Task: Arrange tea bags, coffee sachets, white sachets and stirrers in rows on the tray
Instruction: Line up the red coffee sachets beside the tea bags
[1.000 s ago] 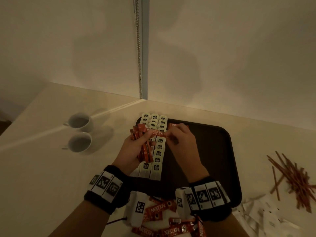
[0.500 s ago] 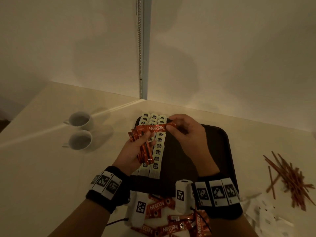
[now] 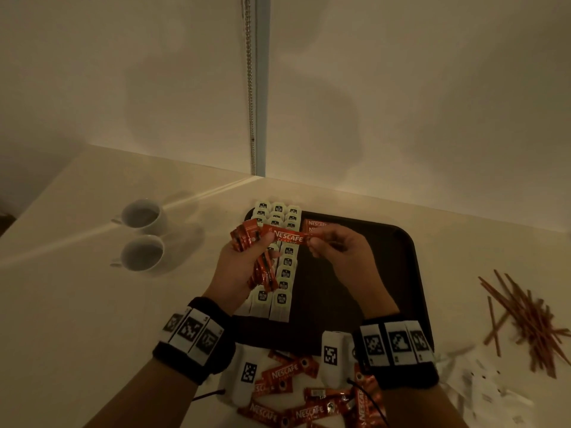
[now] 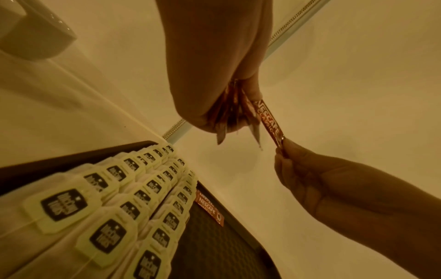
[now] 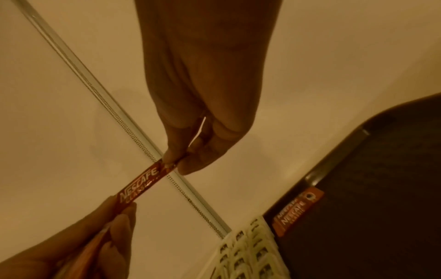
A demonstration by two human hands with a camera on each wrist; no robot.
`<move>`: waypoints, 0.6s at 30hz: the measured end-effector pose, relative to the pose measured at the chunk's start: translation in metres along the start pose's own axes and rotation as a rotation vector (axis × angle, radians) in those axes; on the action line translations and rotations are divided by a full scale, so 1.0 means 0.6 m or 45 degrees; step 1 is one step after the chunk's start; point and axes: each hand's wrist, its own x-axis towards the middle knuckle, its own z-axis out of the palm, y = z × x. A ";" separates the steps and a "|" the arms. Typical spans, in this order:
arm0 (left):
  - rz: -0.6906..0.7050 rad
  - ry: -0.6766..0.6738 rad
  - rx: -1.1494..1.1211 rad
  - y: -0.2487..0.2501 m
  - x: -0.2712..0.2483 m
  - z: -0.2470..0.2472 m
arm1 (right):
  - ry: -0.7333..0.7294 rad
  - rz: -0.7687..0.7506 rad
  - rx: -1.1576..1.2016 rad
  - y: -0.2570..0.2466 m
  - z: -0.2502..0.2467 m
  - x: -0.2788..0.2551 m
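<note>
Left hand (image 3: 238, 267) clutching a sachet bundle (image 3: 259, 267), right hand (image 3: 336, 254) pinching one coffee sachet (image 3: 285, 236) above the tray's (image 3: 401, 273) far-left corner: risks dragging neighbours loose onto the tea bags (image 3: 282, 273).

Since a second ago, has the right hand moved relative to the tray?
Yes. The right hand has lifted off the tray, drawing one coffee sachet out of the left hand's bundle, towards the tray's far edge.

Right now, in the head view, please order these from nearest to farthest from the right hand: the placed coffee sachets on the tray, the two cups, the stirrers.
1. Placed coffee sachets: just beyond the right hand, on the tray.
2. Stirrers: far right, on the table.
3. Cups: far left; too close to the stirrers to call firmly.
</note>
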 end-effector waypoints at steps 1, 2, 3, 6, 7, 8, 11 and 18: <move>-0.012 0.011 -0.001 -0.002 0.000 0.000 | 0.005 0.018 0.004 0.007 -0.003 -0.001; -0.031 0.026 -0.015 -0.004 0.001 -0.003 | 0.029 0.043 0.001 0.015 -0.009 -0.001; -0.059 0.044 -0.031 -0.006 0.001 -0.006 | 0.070 0.080 -0.006 0.027 -0.016 0.003; -0.175 0.090 -0.043 -0.014 0.006 -0.024 | 0.207 0.227 -0.124 0.078 -0.048 0.028; -0.213 0.100 -0.054 -0.016 0.008 -0.029 | 0.233 0.267 -0.192 0.098 -0.058 0.040; -0.255 0.106 -0.061 -0.018 0.011 -0.036 | 0.248 0.310 -0.254 0.116 -0.065 0.051; -0.392 0.076 -0.071 -0.015 0.015 -0.047 | 0.245 0.435 -0.339 0.162 -0.075 0.081; -0.485 0.095 -0.197 -0.012 0.019 -0.055 | 0.197 0.507 -0.374 0.196 -0.059 0.128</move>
